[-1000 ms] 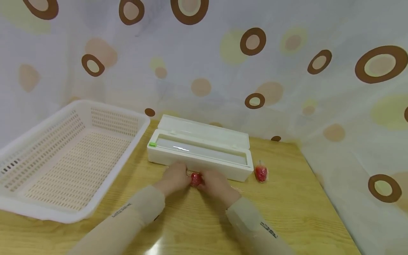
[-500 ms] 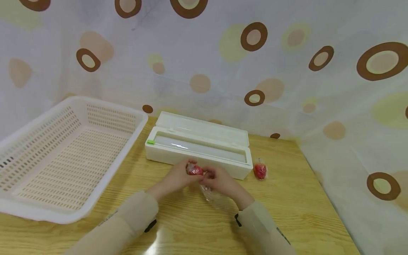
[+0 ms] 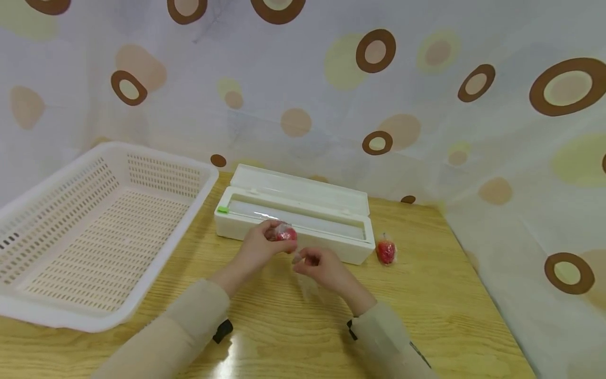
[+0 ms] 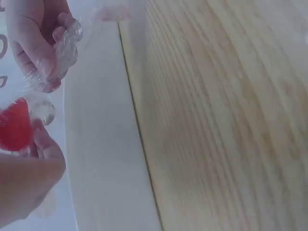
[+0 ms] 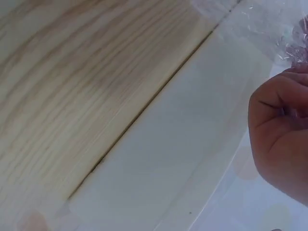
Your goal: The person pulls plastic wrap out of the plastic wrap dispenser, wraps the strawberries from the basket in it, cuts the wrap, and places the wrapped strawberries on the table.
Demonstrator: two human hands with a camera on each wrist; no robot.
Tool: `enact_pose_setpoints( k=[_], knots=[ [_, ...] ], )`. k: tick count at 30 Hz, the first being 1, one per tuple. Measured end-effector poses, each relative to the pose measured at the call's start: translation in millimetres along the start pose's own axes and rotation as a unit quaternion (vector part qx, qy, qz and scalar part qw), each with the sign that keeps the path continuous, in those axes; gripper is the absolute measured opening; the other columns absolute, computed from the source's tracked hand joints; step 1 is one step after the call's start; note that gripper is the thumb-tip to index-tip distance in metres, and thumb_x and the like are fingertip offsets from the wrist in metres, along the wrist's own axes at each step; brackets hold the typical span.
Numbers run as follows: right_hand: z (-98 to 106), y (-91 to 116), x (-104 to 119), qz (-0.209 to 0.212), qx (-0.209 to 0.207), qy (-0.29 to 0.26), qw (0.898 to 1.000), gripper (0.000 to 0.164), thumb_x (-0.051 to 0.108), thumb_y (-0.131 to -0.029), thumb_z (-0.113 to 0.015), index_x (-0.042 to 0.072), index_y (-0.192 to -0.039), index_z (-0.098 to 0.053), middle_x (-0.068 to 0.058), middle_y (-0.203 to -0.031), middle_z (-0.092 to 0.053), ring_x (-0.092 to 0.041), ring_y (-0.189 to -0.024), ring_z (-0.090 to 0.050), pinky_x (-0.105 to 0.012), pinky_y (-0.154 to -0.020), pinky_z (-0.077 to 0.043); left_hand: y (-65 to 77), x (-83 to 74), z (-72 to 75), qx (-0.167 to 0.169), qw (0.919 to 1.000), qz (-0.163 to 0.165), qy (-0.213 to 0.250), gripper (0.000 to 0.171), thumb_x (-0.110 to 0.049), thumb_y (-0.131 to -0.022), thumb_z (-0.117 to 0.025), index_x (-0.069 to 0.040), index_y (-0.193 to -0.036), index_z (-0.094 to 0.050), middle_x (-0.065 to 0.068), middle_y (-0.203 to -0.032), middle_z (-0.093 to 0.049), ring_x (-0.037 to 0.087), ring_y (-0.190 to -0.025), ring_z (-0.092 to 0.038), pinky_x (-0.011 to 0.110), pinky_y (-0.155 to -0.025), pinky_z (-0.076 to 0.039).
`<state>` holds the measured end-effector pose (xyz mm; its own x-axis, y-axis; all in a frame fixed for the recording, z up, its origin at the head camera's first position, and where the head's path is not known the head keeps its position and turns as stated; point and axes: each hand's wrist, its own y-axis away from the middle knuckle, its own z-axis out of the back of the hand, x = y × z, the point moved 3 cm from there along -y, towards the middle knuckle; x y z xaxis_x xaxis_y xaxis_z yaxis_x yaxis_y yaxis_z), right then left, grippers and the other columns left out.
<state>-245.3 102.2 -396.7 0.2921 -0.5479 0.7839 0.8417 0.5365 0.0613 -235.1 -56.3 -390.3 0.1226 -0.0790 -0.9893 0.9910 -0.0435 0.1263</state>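
Note:
My left hand (image 3: 259, 245) grips a small red fruit (image 3: 286, 235) wrapped in clear plastic film, raised in front of the white box. To its right, my right hand (image 3: 326, 267) pinches the gathered film with thumb and fingers curled. In the left wrist view the film (image 4: 67, 53) stretches and bunches between the two hands, glossy and crumpled. A loose part of the film (image 3: 310, 289) hangs below the right hand. The right wrist view shows only part of the right hand (image 5: 284, 125) beside the clear film (image 5: 260, 24). The fruit's exact kind is unclear.
A long white cling film dispenser (image 3: 293, 231) with its lid raised and a green slider stands just behind the hands. Another film-wrapped red fruit (image 3: 386, 251) lies at its right end. A large white plastic basket (image 3: 118, 316) sits left on the wooden table (image 3: 426, 316).
Both hands have come up from the table in front of the dispenser. The left hand has lifted the wrapped fruit up and slightly left, while the right hand has drawn film away from it.

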Motion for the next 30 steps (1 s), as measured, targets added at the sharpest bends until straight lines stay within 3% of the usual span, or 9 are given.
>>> enact_pose_setpoints(
  k=[5, 10, 12, 15, 18, 20, 25, 28, 30],
  knots=[
    [-3.3, -5.6, 2.4, -0.039, -0.026, -0.037, 0.998, 0.016, 0.015, -0.091, -0.060, 0.000, -0.091, -0.063, -0.004, -0.066, -0.056, -0.008, -0.057, -0.047, -0.020, -0.052, -0.041, -0.6, 3.2, -1.0, 0.073, 0.9962, 0.007, 0.047, 0.035, -0.021, -0.092, -0.057, 0.001, -0.119, -0.057, 0.006, -0.105, -0.064, 0.010, -0.089, -0.055, 0.029, -0.085, -0.046],
    [-4.9, -7.6, 2.2, -0.040, -0.035, -0.154, 0.987, 0.020, 0.007, -0.090, -0.058, -0.008, -0.104, -0.057, -0.022, -0.088, -0.065, -0.009, -0.071, -0.061, -0.029, -0.067, -0.056, -1.4, 4.2, 1.0, 0.088, 0.9948, 0.012, 0.051, 0.038, -0.027, -0.095, -0.050, 0.002, -0.119, -0.057, 0.000, -0.099, -0.064, 0.010, -0.092, -0.053, 0.035, -0.093, -0.041],
    [-3.5, -7.5, 0.7, -0.044, -0.041, -0.227, 0.972, 0.025, 0.000, -0.088, -0.057, -0.009, -0.111, -0.053, -0.017, -0.093, -0.065, -0.009, -0.078, -0.063, -0.030, -0.074, -0.056, -1.4, 3.5, 1.6, 0.084, 0.9955, 0.019, 0.040, 0.038, -0.028, -0.095, -0.050, 0.001, -0.119, -0.058, 0.003, -0.103, -0.064, 0.014, -0.100, -0.053, 0.041, -0.098, -0.038],
    [-0.7, -7.1, -0.5, -0.051, -0.046, -0.350, 0.934, 0.031, -0.005, -0.087, -0.050, -0.008, -0.118, -0.047, -0.001, -0.094, -0.065, -0.007, -0.085, -0.064, -0.026, -0.080, -0.054, -1.4, 1.8, 2.1, 0.080, 0.9961, 0.024, 0.028, 0.039, -0.027, -0.095, -0.051, 0.001, -0.122, -0.057, 0.012, -0.116, -0.062, 0.022, -0.114, -0.050, 0.047, -0.105, -0.033],
    [1.3, -6.7, 0.3, -0.046, -0.038, -0.436, 0.898, 0.024, -0.006, -0.090, -0.042, -0.001, -0.113, -0.048, 0.005, -0.091, -0.065, -0.006, -0.086, -0.064, -0.022, -0.080, -0.053, -0.7, 0.3, 2.6, 0.102, 0.9933, 0.028, 0.046, 0.042, -0.026, -0.095, -0.050, 0.002, -0.126, -0.053, 0.016, -0.128, -0.055, 0.026, -0.124, -0.045, 0.049, -0.109, -0.030],
    [1.8, -6.7, 0.0, -0.044, -0.038, -0.465, 0.884, 0.022, -0.006, -0.093, -0.038, 0.004, -0.108, -0.050, 0.005, -0.089, -0.066, -0.006, -0.084, -0.064, -0.021, -0.080, -0.053, -0.2, 0.0, 3.2, 0.126, 0.9896, 0.027, 0.064, 0.044, -0.025, -0.095, -0.049, 0.004, -0.128, -0.050, 0.017, -0.128, -0.054, 0.025, -0.121, -0.049, 0.050, -0.108, -0.033],
    [3.1, -7.4, -2.9, -0.066, -0.114, -0.426, 0.895, 0.017, -0.006, -0.091, -0.046, 0.007, -0.100, -0.053, 0.009, -0.083, -0.063, -0.004, -0.078, -0.061, -0.020, -0.074, -0.052, 0.7, -0.3, 4.4, 0.163, 0.9816, 0.014, 0.098, 0.042, -0.016, -0.095, -0.048, 0.007, -0.130, -0.045, 0.015, -0.121, -0.057, 0.012, -0.099, -0.059, 0.037, -0.098, -0.046],
    [3.0, -8.1, -2.6, -0.085, -0.149, -0.391, 0.904, 0.015, 0.003, -0.094, -0.049, 0.000, -0.107, -0.054, 0.005, -0.089, -0.062, -0.005, -0.080, -0.062, -0.022, -0.075, -0.053, 0.1, -0.3, 4.2, 0.145, 0.9861, 0.007, 0.080, 0.042, -0.012, -0.093, -0.053, 0.003, -0.132, -0.045, 0.015, -0.120, -0.056, 0.010, -0.094, -0.058, 0.032, -0.092, -0.049],
    [1.3, -8.4, -0.3, -0.089, -0.124, -0.378, 0.913, 0.029, 0.013, -0.097, -0.046, -0.005, -0.120, -0.048, -0.006, -0.103, -0.063, -0.007, -0.087, -0.063, -0.025, -0.081, -0.053, -0.5, -0.2, 3.9, 0.123, 0.9907, 0.009, 0.059, 0.046, -0.011, -0.091, -0.057, 0.000, -0.134, -0.043, 0.017, -0.121, -0.055, 0.014, -0.095, -0.059, 0.033, -0.092, -0.049]
  ],
)
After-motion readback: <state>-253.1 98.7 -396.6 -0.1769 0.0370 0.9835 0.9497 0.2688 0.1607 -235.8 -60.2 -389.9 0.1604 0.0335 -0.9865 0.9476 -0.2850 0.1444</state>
